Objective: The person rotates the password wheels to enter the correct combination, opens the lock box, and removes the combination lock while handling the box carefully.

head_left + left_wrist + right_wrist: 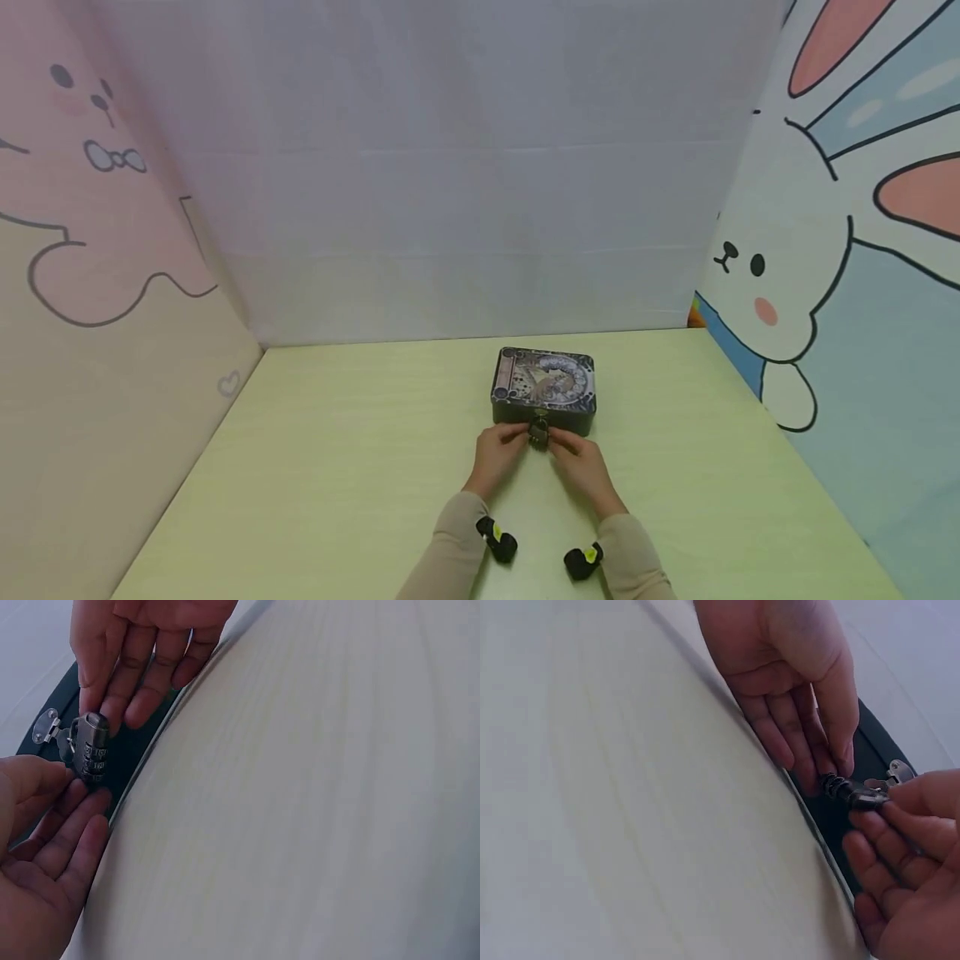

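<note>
A dark metal combination padlock (92, 750) with number dials hangs from the silver hasp (48, 727) on the front of a dark tin box (543, 379) with a decorated lid. From the left, my left hand (498, 457) pinches the dial end of the padlock between thumb and fingers. Opposite it, my right hand (583, 469) pinches the other end, its thumb and index finger showing in the right wrist view at the lock body (868, 799). The lid lies shut. Fingers partly hide the padlock's shackle.
The box stands on a pale yellow-green table (360, 442), toward its back edge. A plain pale curtain (480, 192) rises behind, and panels with cartoon rabbits (780, 275) flank both sides. Each sleeve carries a black wrist camera (501, 546).
</note>
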Motion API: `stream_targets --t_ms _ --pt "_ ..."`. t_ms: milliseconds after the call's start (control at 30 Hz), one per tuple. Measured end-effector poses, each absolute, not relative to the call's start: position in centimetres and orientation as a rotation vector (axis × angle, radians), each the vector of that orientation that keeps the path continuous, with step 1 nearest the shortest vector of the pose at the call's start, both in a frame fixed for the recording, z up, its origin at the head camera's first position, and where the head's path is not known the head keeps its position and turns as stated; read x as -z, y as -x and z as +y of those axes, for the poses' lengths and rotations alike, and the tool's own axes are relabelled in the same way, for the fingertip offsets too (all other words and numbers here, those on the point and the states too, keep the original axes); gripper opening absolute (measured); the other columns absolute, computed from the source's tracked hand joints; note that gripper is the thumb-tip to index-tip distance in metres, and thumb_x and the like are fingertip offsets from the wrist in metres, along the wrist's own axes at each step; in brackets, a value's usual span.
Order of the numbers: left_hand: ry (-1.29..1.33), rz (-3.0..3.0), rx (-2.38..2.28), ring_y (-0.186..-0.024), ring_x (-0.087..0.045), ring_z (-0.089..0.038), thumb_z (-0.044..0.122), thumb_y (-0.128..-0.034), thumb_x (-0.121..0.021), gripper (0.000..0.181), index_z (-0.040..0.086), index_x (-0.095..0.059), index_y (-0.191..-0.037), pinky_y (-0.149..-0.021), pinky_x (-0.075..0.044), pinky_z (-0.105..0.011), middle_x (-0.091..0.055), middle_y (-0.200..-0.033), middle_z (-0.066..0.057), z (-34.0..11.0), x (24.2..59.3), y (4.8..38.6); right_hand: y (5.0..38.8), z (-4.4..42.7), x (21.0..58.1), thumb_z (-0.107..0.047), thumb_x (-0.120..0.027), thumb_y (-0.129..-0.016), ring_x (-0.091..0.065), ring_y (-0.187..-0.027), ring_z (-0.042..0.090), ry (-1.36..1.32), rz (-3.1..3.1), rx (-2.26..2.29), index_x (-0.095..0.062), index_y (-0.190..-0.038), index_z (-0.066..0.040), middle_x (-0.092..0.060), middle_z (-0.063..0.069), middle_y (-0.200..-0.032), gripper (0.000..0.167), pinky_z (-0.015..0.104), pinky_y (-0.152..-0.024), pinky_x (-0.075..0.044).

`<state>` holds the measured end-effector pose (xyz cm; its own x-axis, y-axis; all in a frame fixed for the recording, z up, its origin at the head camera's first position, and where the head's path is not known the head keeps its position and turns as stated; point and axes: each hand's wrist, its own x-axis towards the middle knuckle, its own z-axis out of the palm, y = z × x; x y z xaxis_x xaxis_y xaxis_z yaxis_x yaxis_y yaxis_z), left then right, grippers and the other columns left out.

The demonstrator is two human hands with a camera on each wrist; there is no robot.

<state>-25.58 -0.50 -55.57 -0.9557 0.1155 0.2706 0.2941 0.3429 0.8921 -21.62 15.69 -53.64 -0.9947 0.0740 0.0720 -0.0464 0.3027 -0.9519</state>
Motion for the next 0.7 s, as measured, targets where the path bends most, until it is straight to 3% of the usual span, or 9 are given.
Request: stream_targets --t_ms 133,267,467,700 --pt "0.321 -2.42 1.799 -0.083 -0.071 -0.021 0.01 -0.0897 -0.072 0.015 -0.001 -0.078 -0.099 -0.072 -0.056 -0.028 -0.075 -0.093 -0.012 -0.5 55.6 25.6 21.6 15.5 53.6 -0.002 -0.061 -0.096 -0.069 -0.097 0.025 0.089 -2.299 -2.04 -0.063 -0.122 0.014 -0.067 0.026 -0.116 0.03 0.027 -0.082 -0.054" --pt "0.228 -2.367 1.996 -0.072 -0.067 -0.011 0.01 -0.0895 -0.073 0.017 -0.003 -0.078 -0.1 -0.063 -0.055 -0.022 -0.075 -0.092 -0.013 -0.5 55.9 25.7 21.5 15.4 54.0 0.005 -0.056 -0.096 -0.07 -0.082 0.015 0.101 -2.135 -2.273 -0.052 -0.129 0.021 -0.066 0.032 -0.111 0.036 0.024 -0.072 -0.057" --pt "0.145 -2.249 2.295 -0.067 -0.065 -0.007 0.004 -0.09 -0.072 0.022 -0.01 -0.073 -0.106 -0.064 -0.057 -0.022 -0.073 -0.099 -0.018 -0.7 55.9 25.5 21.6 15.2 54.9 0.011 -0.049 -0.096 -0.07 -0.081 0.014 0.119 -1.951 -2.488 -0.041 -0.133 0.025 -0.065 0.033 -0.108 0.04 0.027 -0.074 -0.058" --pt "0.134 -2.108 2.548 -0.063 -0.064 -0.008 -0.002 -0.0919 -0.066 0.026 -0.018 -0.065 -0.112 -0.062 -0.056 -0.022 -0.072 -0.1 -0.019 -0.8 55.1 25.5 22.0 15.2 54.4 0.005 -0.052 -0.098 -0.069 -0.08 0.017 0.241 -1.868 -2.615 -0.044 -0.134 0.021 -0.067 0.016 -0.103 0.04 0.031 -0.076 -0.059"
